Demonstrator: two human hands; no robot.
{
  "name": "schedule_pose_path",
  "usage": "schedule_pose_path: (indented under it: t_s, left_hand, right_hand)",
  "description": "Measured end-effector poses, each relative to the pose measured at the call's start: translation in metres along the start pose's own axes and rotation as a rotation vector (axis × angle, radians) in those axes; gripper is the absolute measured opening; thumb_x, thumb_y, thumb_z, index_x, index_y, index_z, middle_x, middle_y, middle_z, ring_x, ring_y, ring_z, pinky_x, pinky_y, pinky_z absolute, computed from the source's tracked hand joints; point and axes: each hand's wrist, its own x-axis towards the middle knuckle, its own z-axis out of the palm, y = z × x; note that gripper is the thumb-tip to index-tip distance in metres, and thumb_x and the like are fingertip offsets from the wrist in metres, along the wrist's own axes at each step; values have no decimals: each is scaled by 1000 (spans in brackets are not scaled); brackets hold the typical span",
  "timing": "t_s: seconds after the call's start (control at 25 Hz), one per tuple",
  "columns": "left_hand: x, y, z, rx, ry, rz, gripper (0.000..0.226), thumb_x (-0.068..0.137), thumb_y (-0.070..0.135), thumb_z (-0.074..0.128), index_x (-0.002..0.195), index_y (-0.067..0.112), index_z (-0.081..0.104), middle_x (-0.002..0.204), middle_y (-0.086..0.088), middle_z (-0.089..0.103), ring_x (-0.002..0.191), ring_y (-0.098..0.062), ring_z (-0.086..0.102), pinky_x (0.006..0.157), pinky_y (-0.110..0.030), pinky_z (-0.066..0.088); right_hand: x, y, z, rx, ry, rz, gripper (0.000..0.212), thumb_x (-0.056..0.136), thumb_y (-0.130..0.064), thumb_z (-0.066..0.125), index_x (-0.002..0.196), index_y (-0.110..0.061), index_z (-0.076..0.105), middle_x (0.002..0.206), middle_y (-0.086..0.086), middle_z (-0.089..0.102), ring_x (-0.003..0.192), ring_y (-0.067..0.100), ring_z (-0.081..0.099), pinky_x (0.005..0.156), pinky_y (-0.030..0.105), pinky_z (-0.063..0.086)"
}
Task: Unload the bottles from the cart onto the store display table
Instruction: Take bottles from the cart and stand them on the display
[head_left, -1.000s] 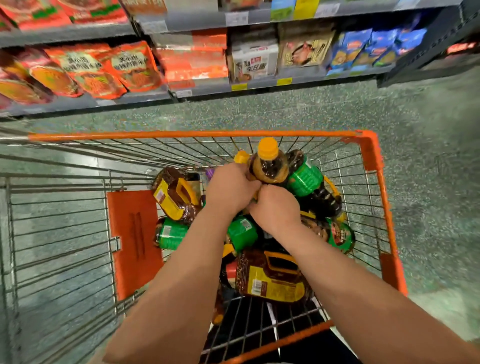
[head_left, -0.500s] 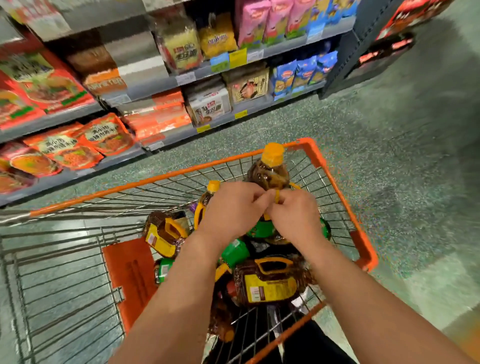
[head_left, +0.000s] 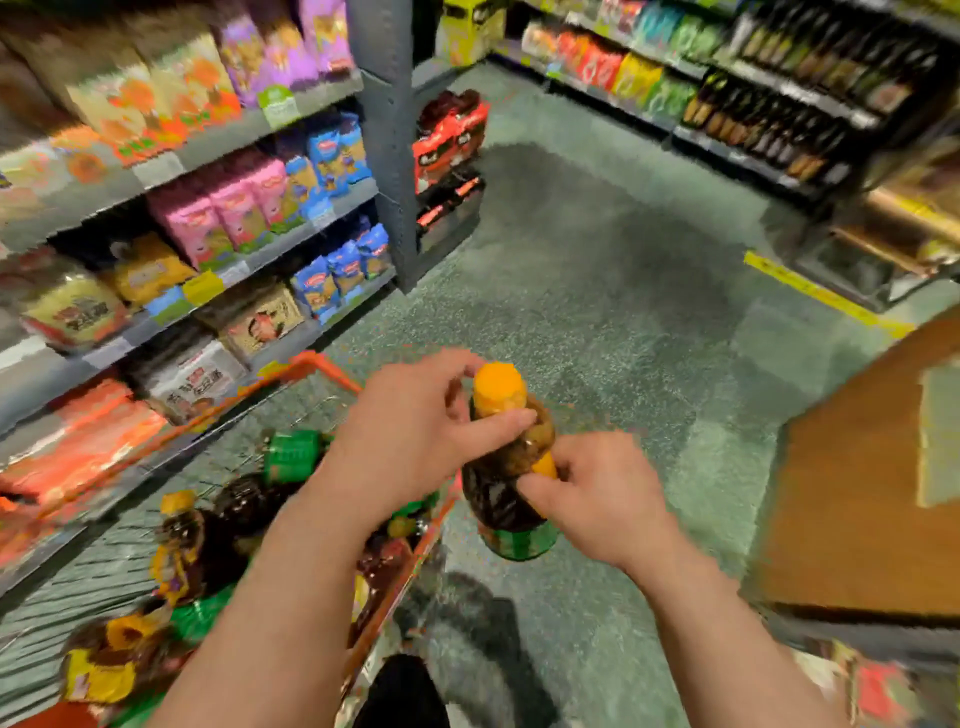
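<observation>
Head view: I see the bottle (head_left: 506, 483) up over the floor, between my hands. My left hand (head_left: 415, 441) holds its neck, my right hand (head_left: 597, 499) pinches its yellow handle

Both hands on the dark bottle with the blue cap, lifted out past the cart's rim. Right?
Not quite: the cap is orange-yellow, not blue, per the head view. The rest holds: left hand and right hand grip the dark bottle, outside the cart rim.
</observation>
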Motion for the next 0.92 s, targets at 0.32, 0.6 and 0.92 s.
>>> schedule_pose_path:
  t_s: [0.32, 0.6, 0.92]
  left_hand:
    - [-37, 293, 234, 81, -341, 608, 57, 55, 82, 36, 77, 29, 42, 72, 0, 64, 76, -28, 61, 63, -41, 49]
    - [-122, 450, 363, -39, -669, 970, 51, 67, 76, 46, 81, 28, 44, 70, 7, 53, 81, -26, 61, 60, -37, 40]
    - [-203, 531, 428, -3, -966, 1464, 52, 75, 73, 52, 67, 23, 38, 56, 5, 47, 60, -16, 52, 50, -33, 26]
  right_hand:
    - [-276, 211, -146, -213, 290, 497, 51, 61, -59, 30, 59, -11, 47, 67, 14, 55, 72, 31, 54, 56, 34, 27]
    - [-461, 265, -184, -315, 427, 1145, 38, 80, -45, 51, 60, -16, 36, 72, 7, 57, 78, 29, 56, 57, 33, 29]
    - [-552, 239, -151, -301, 508, 1688, 35, 76, -55, 47, 88, -27, 66, 71, 1, 62, 71, 22, 59, 53, 31, 38]
